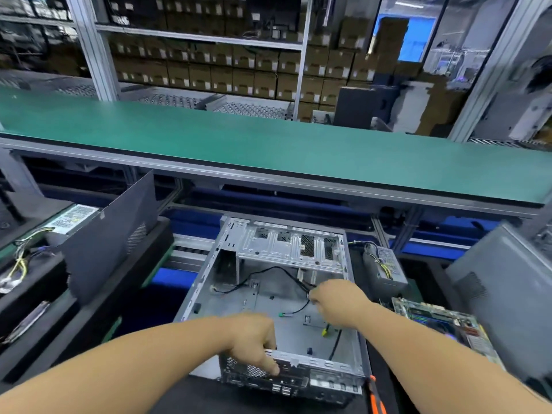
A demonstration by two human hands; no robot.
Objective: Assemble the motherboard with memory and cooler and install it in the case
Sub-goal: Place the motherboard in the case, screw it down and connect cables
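The left hand (254, 339) grips the near rear wall of the open case (268, 297), thumb pressed on the outside panel. The right hand (337, 303) reaches inside, fingers closed on a black cable (286, 271) near the case's right wall. The case floor is bare; no board is seated yet. One motherboard (439, 321) lies on the worktop (385, 392) just right of the case, nearer the right hand, its long axis running away toward the far edge. One power supply (385, 267) sits beyond it. An orange-handled screwdriver (375, 395) lies at the near edge.
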